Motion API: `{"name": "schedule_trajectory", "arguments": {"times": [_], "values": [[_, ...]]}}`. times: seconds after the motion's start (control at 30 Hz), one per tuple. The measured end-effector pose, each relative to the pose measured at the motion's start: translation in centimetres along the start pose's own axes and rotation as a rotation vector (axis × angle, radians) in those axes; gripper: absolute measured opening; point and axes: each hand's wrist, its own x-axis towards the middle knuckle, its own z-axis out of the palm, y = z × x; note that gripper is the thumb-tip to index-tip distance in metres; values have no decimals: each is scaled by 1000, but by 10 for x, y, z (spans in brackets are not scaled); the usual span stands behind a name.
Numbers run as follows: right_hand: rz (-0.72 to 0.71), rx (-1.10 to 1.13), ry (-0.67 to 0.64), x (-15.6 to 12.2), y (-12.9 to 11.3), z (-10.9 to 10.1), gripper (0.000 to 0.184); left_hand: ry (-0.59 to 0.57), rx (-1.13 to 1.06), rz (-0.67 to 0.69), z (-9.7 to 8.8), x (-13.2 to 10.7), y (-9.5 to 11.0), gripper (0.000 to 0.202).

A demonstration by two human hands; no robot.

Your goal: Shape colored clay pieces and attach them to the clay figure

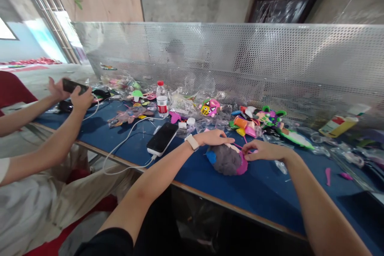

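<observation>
A grey foam craft figure (225, 159) with pink and blue parts lies on the blue table (264, 192) in front of me. My left hand (214, 137), with a white watch on its wrist, rests flat over the figure's top with fingers stretched out. My right hand (260, 150) pinches the figure's pink edge at its right side, fingers pressed together. A black phone on a white power bank (162, 139) lies just left of my left arm, a white cable trailing off the table edge.
Colourful foam figures (261, 122), plastic wrappers and a water bottle (162, 99) crowd the back of the table along a perforated metal screen (240, 60). At the left sits another person, holding a phone (72, 86) in both hands. A yellow box (337, 126) lies at the far right.
</observation>
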Motion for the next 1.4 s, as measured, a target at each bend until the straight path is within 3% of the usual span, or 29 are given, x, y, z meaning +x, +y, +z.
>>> {"name": "schedule_trajectory", "arguments": {"times": [0.1,0.3,0.6,0.73,0.87,1.0,1.2,1.27,1.4], "values": [[-43,63,-31,-2,-2,1,43,-56,-126,-24,-3,1,-7,60],[-53,172,39,0,-5,2,63,-250,-409,-99,-6,4,-20,51],[-164,308,272,22,-1,13,58,-250,-636,-101,-4,3,-17,23],[-183,399,312,33,3,18,53,-253,-603,-140,-5,1,-17,20],[-102,411,300,32,0,21,54,-268,-577,-69,-11,-1,-19,26],[-77,511,269,30,-5,25,52,-100,-671,-20,-20,-2,-19,30],[-184,730,495,43,-14,34,62,294,-959,126,-25,3,-20,36],[-209,775,515,47,-18,38,60,339,-1092,216,-22,6,-21,31],[-306,838,473,50,-23,44,53,343,-1285,313,-17,11,-24,39]]}}
